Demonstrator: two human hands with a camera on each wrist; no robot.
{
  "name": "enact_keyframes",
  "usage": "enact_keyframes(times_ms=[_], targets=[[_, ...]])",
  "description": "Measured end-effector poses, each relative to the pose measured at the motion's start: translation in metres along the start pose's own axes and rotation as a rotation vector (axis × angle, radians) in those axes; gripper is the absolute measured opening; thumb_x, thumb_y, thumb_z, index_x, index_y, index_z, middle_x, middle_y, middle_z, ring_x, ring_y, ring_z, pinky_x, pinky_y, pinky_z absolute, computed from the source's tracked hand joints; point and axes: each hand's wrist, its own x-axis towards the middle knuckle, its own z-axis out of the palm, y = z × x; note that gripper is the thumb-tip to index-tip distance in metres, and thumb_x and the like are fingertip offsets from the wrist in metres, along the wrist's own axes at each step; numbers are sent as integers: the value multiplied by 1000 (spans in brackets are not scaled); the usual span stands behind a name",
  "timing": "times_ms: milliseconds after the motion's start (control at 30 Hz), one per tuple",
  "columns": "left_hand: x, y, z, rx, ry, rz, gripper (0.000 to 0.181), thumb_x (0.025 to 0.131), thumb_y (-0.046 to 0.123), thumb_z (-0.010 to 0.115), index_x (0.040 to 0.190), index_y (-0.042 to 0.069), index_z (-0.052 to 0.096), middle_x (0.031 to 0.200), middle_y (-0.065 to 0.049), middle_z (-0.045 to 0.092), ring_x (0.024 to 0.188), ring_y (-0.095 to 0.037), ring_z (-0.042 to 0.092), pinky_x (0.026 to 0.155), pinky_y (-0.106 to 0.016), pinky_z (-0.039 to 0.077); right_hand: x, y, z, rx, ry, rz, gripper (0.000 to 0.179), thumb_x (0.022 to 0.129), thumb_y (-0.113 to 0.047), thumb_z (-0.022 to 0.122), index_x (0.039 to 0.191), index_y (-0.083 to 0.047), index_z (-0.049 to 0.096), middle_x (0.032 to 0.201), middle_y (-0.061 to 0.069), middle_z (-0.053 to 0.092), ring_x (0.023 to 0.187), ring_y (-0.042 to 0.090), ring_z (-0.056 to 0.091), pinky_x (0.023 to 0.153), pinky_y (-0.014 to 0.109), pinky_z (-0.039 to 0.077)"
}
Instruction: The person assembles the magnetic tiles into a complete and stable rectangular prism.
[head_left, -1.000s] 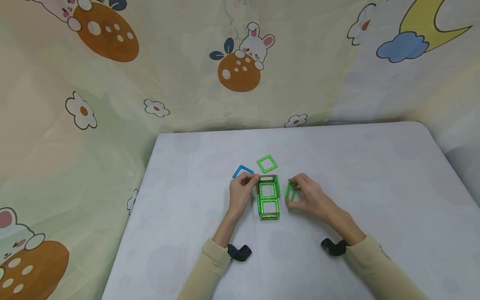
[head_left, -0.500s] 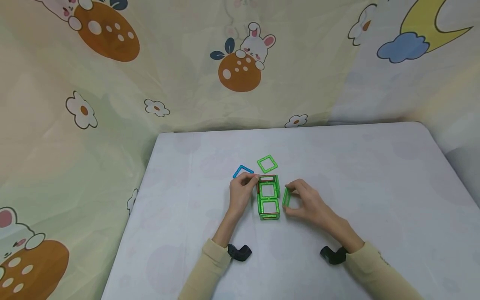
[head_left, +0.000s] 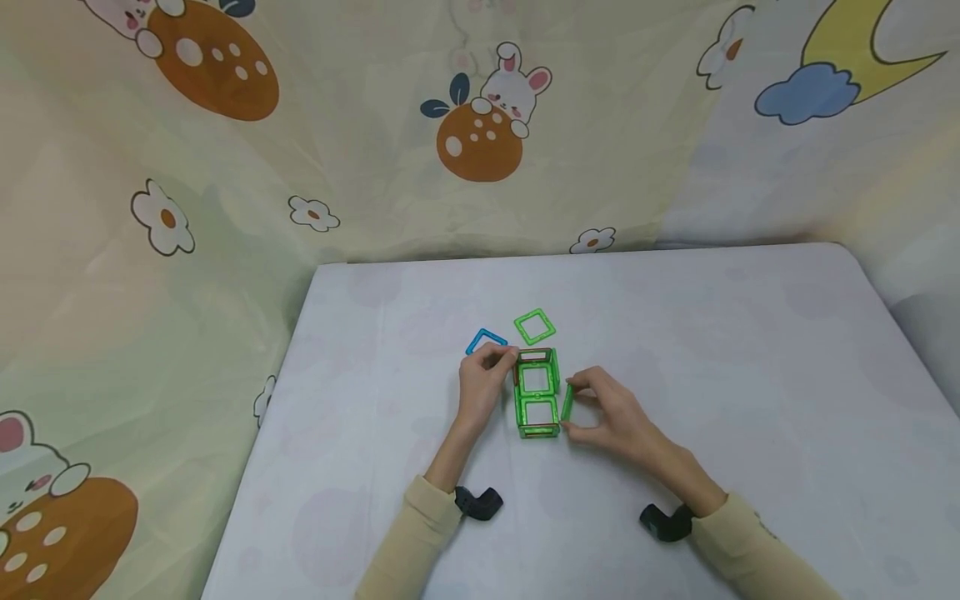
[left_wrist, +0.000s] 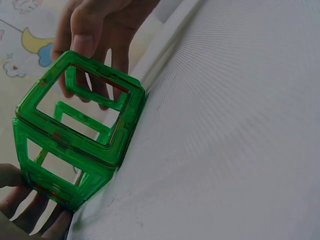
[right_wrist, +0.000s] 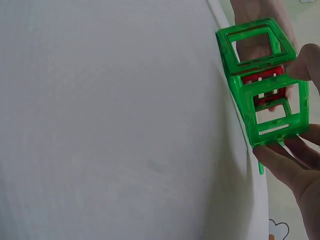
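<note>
Left hand (head_left: 482,387): thumb and fingertips close together, pinching the far left corner of the green frame structure (head_left: 537,396), which stands on the white table (head_left: 712,350). Right hand (head_left: 618,417): thumb and fingers parted by the width of one green square tile (head_left: 567,403), gripping it by opposite edges. I see the tile roughly upright, just beside the structure's right side; contact, cannot tell. Blue tile (head_left: 492,336) lies just beyond the left hand.
</note>
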Motion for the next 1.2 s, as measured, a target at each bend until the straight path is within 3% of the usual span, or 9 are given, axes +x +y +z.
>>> enact_keyframes(times_ms=[233, 767, 1200], targets=[[1, -1, 0, -1, 0, 4, 20, 98, 28, 72, 103, 9, 78, 106, -6, 75, 98, -16, 68, 80, -25, 52, -1, -3, 2, 7, -6, -10, 60, 64, -2, 88, 114, 9, 58, 108, 15, 64, 101, 27, 67, 82, 40, 60], [2, -2, 0, -21, 3, 11, 22, 97, 28, 73, 102, 7, 78, 106, -8, 75, 100, -18, 69, 85, -27, 51, -3, -1, 3, 134, -45, 7, 62, 67, 5, 85, 120, 13, 54, 116, 21, 61, 110, 35, 65, 86, 42, 60], [1, -2, 0, -7, 9, 3, 20, 98, 28, 72, 101, 9, 78, 104, -4, 75, 98, -15, 68, 81, -27, 52, -4, -2, 3, 107, -54, 0, 64, 69, 3, 86, 124, 10, 55, 121, 18, 63, 113, 32, 65, 89, 39, 58]])
